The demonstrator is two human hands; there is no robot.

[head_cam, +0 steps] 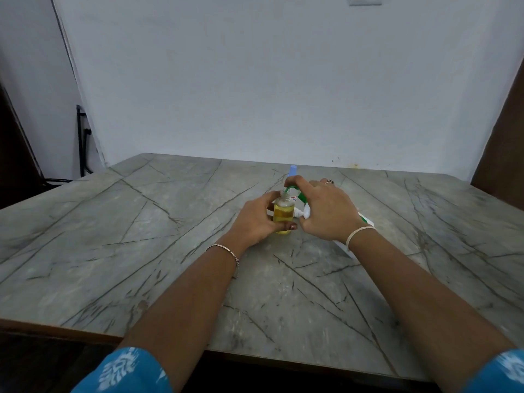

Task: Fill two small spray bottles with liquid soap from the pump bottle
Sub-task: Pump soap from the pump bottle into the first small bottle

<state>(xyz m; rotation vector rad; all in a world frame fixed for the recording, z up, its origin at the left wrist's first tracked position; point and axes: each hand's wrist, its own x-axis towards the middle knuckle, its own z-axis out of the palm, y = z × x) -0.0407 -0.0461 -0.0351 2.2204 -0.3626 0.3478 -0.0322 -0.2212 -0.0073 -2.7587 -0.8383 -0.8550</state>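
Both clamped: left grip (255,219) wraps the nearly full bottle (283,212) at frame centre on the table (141,251); right grip (326,211) holds the tilted pump (301,197) at its mouth. Filling seems almost done; next likely comes the blue-capped bottle (293,169) behind.

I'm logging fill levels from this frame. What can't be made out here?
Head view throughout.
The right hand covers most of the white plastic pump bottle with green spout; its level is unseen.
Only a pale blue cap shows behind that hand; whatever it tops is hidden.
Fingers of the left hand cross the small clear bottle of yellow liquid; flow at its mouth is too small.
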